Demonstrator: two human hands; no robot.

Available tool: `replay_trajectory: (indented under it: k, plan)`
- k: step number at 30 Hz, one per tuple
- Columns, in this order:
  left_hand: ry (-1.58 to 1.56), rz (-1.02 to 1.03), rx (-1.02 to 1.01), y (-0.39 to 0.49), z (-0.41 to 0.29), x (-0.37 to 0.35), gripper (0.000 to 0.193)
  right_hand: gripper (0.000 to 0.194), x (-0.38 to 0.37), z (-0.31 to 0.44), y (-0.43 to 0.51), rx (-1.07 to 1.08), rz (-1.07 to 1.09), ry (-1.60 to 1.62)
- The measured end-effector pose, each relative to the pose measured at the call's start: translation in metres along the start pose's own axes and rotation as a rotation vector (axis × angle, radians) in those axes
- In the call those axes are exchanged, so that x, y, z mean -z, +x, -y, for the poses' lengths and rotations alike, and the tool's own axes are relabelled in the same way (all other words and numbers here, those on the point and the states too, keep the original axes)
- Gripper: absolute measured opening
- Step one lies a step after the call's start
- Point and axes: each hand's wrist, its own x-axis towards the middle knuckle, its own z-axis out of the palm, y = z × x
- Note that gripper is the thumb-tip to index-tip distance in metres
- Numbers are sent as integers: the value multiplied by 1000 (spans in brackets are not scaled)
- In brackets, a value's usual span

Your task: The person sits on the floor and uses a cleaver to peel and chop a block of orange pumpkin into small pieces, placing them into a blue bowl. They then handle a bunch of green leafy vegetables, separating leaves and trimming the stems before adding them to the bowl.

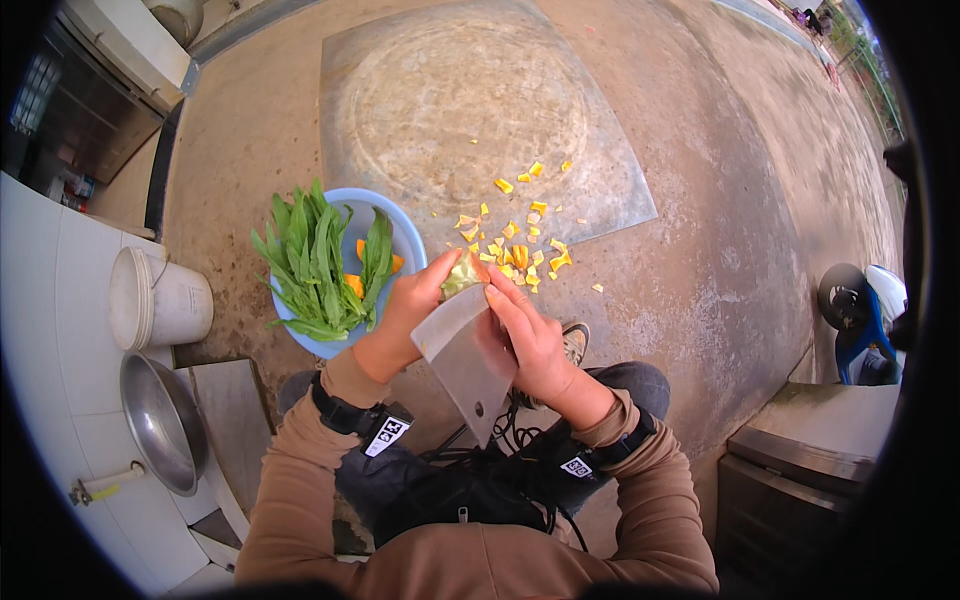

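My left hand [409,311] grips a piece of pumpkin [463,276] with a mottled green and orange surface. My right hand [536,349] holds a wide metal cleaver [469,360], its fingers against the blade and also close to the pumpkin's right edge; the handle is hidden. The blade slants down toward my lap. Just left of my hands, a blue plastic basin [411,232] holds long green leaves [319,262] and orange pumpkin chunks [355,285]. Beyond my hands, yellow-orange peel scraps [521,256] lie scattered on the floor.
A white bucket [176,296] and a metal bowl [161,424] are at the left by the tiled wall. A square slab [480,97] lies ahead in the concrete floor. Black cables [517,435] trail over my lap. A blue and white object [870,326] is at the far right.
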Motion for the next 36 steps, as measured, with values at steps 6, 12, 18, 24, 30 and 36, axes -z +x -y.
replay_trajectory:
  k: [6, 12, 18, 24, 30, 36]
  plan:
    - [94, 81, -57, 5, -2, 0, 48, 44, -4, 6, -2, -117, 16, 66]
    - [-31, 46, 117, 0, 4, 2, 46, 49, -3, 1, -2, -35, 38, -14]
    - [8, 28, -40, 2, 8, -5, 41, 60, -2, 1, -8, -183, 119, 164]
    - [351, 9, -166, 3, 3, 2, 44, 59, 0, -3, -7, -200, 158, 177]
    - [-153, 131, 274, 3, -2, 3, 54, 44, 4, -5, -3, 33, 116, -163]
    - [-422, 145, 389, 1, 3, 6, 47, 43, 3, -5, -2, 51, 74, -134]
